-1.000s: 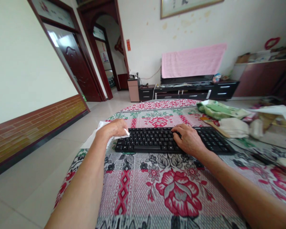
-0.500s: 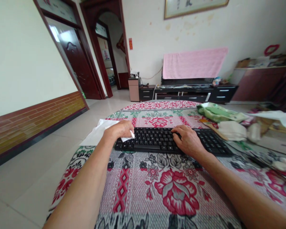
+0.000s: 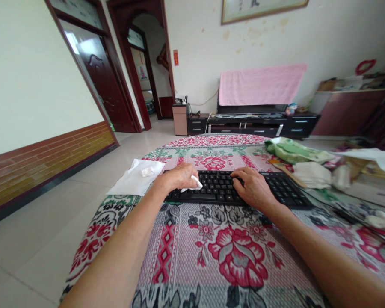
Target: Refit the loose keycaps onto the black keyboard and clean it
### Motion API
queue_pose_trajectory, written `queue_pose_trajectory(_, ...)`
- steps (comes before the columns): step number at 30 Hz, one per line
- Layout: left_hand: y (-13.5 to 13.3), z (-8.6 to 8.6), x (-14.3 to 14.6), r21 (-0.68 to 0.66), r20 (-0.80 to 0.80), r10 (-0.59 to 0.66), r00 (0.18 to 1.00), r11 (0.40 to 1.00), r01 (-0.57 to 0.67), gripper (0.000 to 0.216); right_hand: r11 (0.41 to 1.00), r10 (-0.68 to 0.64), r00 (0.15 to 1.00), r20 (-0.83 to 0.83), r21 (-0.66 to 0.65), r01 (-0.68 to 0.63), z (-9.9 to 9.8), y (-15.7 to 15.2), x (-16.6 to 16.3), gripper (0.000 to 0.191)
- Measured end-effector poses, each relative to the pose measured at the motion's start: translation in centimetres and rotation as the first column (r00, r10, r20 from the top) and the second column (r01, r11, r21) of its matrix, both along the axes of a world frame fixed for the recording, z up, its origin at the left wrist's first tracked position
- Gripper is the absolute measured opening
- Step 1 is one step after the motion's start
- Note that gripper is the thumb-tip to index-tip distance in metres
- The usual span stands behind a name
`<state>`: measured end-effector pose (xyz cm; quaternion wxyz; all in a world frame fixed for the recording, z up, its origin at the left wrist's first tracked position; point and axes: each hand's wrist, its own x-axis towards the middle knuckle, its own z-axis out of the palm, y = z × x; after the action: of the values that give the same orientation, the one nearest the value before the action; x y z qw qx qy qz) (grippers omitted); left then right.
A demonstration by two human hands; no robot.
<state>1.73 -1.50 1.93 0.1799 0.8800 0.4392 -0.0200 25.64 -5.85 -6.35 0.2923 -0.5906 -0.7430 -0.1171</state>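
A black keyboard [image 3: 213,188] lies across the flowered tablecloth in the head view. Over its left part is my left hand [image 3: 179,176], closed around a folded white tissue [image 3: 192,185] that touches the keys. My right hand [image 3: 252,186] rests on the keyboard right of its middle, fingers bent toward the far edge and thumb lower on the keys; the undersides of these fingers are hidden. A white paper sheet [image 3: 128,182] lies left of the keyboard, with a small crumpled white piece [image 3: 147,171] on it.
The tablecloth [image 3: 179,256] covers a table with a rounded far edge. At the right lie a green bag [image 3: 297,150], a beige cloth [image 3: 312,174], a wooden-looking strip [image 3: 287,173] and dark cables [image 3: 343,214]. Beyond stands a low black cabinet [image 3: 199,126] below a pink towel [image 3: 261,85].
My left hand has slid right along the keyboard with the tissue, uncovering the crumpled white piece on the paper. The keyboard's left end is now hidden; my right hand has stayed put.
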Motion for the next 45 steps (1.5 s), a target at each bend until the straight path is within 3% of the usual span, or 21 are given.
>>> queue_pose_trajectory(12, 0.7, 1.6, -3.7, 0.055, -0.246, 0.200, 0.948, 0.980, -0.192, 0.021, 1.000, 0.010, 1.000, -0.009, -0.006, -0.010, 0.2, -0.2, -0.1, 0.022)
queue_pose_trajectory(20, 0.6, 0.6, -1.7, -0.011, -0.021, 0.027, 0.999, 1.000, -0.027, 0.028, 1.000, -0.001, 1.000, 0.012, -0.016, 0.001, 0.1, 0.0, 0.0, 0.022)
queue_pose_trajectory(26, 0.4, 1.1, -2.7, -0.016, -0.218, 0.101, 0.971, 0.994, -0.107, 0.026, 1.000, -0.010, 1.000, 0.018, -0.024, 0.011, 0.1, 0.0, 0.0, 0.022)
queue_pose_trajectory(30, 0.2, 2.0, -3.5, 0.078, -0.319, 0.201, 0.926, 0.980, -0.186, 0.027, 1.000, -0.013, 1.000, 0.015, -0.024, 0.013, 0.2, -0.1, 0.0, 0.022)
queue_pose_trajectory(32, 0.1, 2.0, -3.5, 0.121, -0.273, 0.203, 0.940, 0.977, -0.175, 0.026, 1.000, -0.014, 1.000, 0.010, -0.024, 0.015, 0.2, -0.1, 0.0, 0.023)
queue_pose_trajectory(37, -0.2, 0.3, -3.0, 0.119, -0.043, 0.067, 0.997, 0.991, -0.061, 0.026, 1.000, -0.015, 1.000, 0.006, -0.027, 0.015, 0.3, -0.2, -0.1, 0.023)
queue_pose_trajectory(41, -1.0, -0.8, -3.7, 0.176, -0.060, 0.115, 0.992, 0.979, -0.103, 0.027, 0.999, -0.019, 1.000, 0.007, -0.045, 0.019, 0.4, -0.3, -0.2, 0.023)
queue_pose_trajectory(45, -2.0, -0.4, -5.5, 0.200, -0.129, 0.225, 0.966, 0.960, -0.197, 0.028, 0.998, -0.022, 1.000, 0.004, -0.065, 0.022, 0.6, -0.3, -0.2, 0.024)
